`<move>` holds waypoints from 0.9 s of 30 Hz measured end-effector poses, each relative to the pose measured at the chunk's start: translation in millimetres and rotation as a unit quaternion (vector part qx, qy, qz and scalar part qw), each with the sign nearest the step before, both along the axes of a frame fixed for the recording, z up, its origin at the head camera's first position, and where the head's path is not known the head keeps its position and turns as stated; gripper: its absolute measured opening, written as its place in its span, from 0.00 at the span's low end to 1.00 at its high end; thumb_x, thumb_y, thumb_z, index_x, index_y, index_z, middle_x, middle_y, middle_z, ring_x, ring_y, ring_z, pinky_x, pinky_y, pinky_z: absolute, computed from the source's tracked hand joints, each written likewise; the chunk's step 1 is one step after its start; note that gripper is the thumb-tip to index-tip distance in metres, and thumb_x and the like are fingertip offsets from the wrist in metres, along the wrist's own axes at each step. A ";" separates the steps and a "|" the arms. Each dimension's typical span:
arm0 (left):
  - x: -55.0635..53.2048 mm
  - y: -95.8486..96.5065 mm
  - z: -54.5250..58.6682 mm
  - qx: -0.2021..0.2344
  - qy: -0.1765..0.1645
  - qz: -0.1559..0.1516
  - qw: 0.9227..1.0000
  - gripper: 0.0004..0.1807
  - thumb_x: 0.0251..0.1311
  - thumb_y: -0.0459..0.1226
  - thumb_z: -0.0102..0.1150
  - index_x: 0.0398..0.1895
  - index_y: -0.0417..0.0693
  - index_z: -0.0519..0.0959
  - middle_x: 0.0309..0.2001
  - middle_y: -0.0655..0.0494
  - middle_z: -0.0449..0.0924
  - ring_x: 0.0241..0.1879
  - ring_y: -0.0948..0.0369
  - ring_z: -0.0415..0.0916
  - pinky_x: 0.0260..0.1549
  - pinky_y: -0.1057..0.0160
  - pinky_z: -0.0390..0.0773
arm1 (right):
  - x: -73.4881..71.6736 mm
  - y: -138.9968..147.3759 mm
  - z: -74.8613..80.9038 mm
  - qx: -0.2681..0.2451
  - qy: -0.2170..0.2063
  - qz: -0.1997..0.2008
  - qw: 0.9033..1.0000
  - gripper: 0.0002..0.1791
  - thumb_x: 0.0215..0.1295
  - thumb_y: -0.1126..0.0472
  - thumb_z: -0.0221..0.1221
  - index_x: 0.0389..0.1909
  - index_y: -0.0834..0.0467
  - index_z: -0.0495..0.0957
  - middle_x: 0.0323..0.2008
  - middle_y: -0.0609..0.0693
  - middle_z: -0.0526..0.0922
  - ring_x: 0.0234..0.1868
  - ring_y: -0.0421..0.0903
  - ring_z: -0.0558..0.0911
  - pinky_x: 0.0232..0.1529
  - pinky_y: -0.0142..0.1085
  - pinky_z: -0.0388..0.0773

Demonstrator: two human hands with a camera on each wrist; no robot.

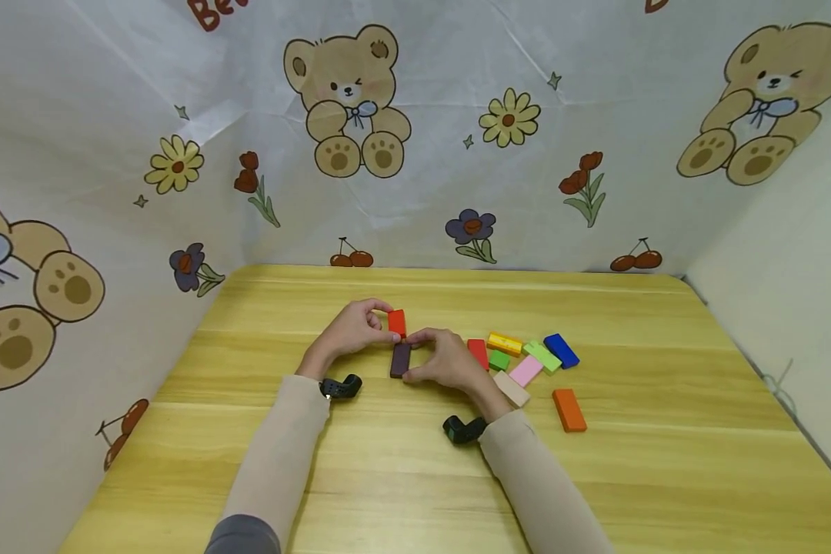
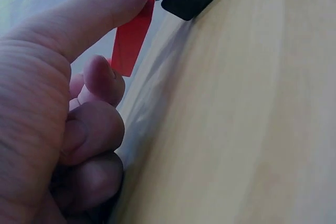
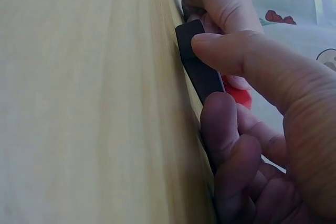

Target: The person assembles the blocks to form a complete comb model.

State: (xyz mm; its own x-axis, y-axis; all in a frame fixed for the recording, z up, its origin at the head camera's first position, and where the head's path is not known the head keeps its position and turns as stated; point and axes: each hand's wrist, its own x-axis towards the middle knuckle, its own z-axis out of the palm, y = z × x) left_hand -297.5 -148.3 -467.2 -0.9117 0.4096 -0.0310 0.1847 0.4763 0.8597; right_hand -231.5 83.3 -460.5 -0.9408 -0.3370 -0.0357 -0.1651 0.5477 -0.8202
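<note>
My left hand [image 1: 349,329] pinches a small red block [image 1: 397,323] between thumb and index finger, its other fingers curled in beneath. Directly on the near side of it, a dark purple block [image 1: 401,360] lies lengthwise in line with the red one. My right hand [image 1: 450,362] grips the dark block by its two ends, with the thumb at the near end and the index finger at the far end. In the left wrist view the red block [image 2: 134,38] is tilted under the thumb. The right wrist view shows the dark block [image 3: 202,72] close over the wood.
To the right of my right hand lies a loose group: another red block [image 1: 478,354], a yellow [image 1: 505,344], a green [image 1: 499,360], a light green [image 1: 542,357], a blue [image 1: 562,351], a pink [image 1: 526,371] and a beige one [image 1: 511,389]. An orange block [image 1: 569,410] lies apart on the wooden table [image 1: 388,477].
</note>
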 end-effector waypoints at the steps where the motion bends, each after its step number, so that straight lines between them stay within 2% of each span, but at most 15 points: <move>1: -0.1 -0.2 -0.4 -0.002 0.000 0.001 1.000 0.33 0.47 0.51 0.79 0.57 0.56 0.78 0.25 0.54 0.76 0.23 0.60 0.67 0.24 0.65 0.69 | 0.0 -0.3 -0.2 -0.005 -0.002 -0.001 1.000 0.33 0.40 0.55 0.81 0.52 0.51 0.81 0.46 0.45 0.85 0.51 0.45 0.80 0.60 0.45 0.74; 6: 0.0 -0.3 -0.1 -0.005 -0.017 -0.006 1.000 0.33 0.47 0.50 0.80 0.57 0.55 0.77 0.26 0.53 0.77 0.23 0.60 0.68 0.25 0.65 0.70 | 0.5 -1.7 -1.5 -0.011 -0.003 -0.005 1.000 0.34 0.40 0.56 0.81 0.51 0.51 0.79 0.46 0.44 0.84 0.49 0.44 0.79 0.59 0.44 0.74; 13: 2.8 1.1 1.7 0.015 -0.076 -0.010 0.997 0.35 0.47 0.44 0.80 0.60 0.53 0.75 0.27 0.52 0.80 0.25 0.59 0.72 0.29 0.64 0.72 | 2.5 -2.8 -2.3 -0.005 -0.014 -0.011 1.000 0.34 0.40 0.56 0.81 0.52 0.49 0.80 0.46 0.43 0.84 0.51 0.44 0.80 0.61 0.43 0.74; 17: 4.1 1.9 2.8 0.035 -0.098 -0.020 0.994 0.35 0.50 0.40 0.78 0.62 0.51 0.73 0.30 0.50 0.83 0.29 0.57 0.76 0.34 0.64 0.75 | 3.2 -2.8 -2.7 -0.011 -0.019 -0.014 1.000 0.34 0.40 0.56 0.81 0.52 0.49 0.80 0.44 0.43 0.84 0.49 0.44 0.80 0.57 0.42 0.75; 21: 3.8 2.7 4.1 0.034 -0.102 -0.031 0.994 0.34 0.53 0.38 0.76 0.63 0.50 0.72 0.31 0.50 0.83 0.30 0.58 0.77 0.37 0.64 0.76 | 3.4 -2.4 -2.7 -0.011 -0.015 -0.019 1.000 0.34 0.41 0.56 0.81 0.52 0.50 0.80 0.44 0.43 0.84 0.48 0.44 0.79 0.54 0.41 0.76; 27: 0.4 4.4 5.1 0.029 -0.099 -0.049 0.993 0.35 0.55 0.39 0.75 0.66 0.49 0.70 0.32 0.50 0.85 0.32 0.59 0.78 0.39 0.64 0.76 | 2.2 -2.0 -2.6 -0.014 -0.015 -0.029 0.999 0.34 0.42 0.55 0.80 0.53 0.52 0.80 0.45 0.45 0.84 0.48 0.44 0.80 0.57 0.42 0.76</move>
State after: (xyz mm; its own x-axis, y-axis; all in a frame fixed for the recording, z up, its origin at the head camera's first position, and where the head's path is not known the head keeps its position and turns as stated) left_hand -297.2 -143.9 -462.1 -0.8454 0.5032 -0.1790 0.0528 0.4122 0.9096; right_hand -229.3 81.3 -463.1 -0.9576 -0.2827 -0.0550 -0.1092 0.5331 -0.8390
